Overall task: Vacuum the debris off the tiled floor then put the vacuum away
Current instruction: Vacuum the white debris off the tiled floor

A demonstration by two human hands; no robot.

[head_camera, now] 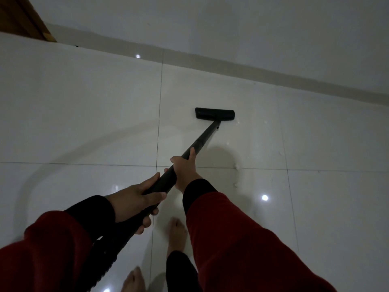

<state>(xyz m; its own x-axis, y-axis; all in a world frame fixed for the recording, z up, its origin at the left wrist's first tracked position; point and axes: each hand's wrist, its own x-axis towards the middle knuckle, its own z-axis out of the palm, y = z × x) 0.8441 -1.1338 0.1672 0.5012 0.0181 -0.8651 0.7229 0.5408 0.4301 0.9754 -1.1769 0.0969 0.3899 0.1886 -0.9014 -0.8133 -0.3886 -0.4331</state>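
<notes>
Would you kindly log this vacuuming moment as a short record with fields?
setting: glossy white tiled floor beside a wall
tool: black vacuum wand with floor head flat on the tiles
left hand: grip closed on the wand's near end
right hand: grip closed further down the wand
debris: small white bits right of the wand, not yet picked up
feet: bare

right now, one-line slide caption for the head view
Both hands, left hand and right hand, grip the vacuum wand, floor head on tiled floor.
</notes>
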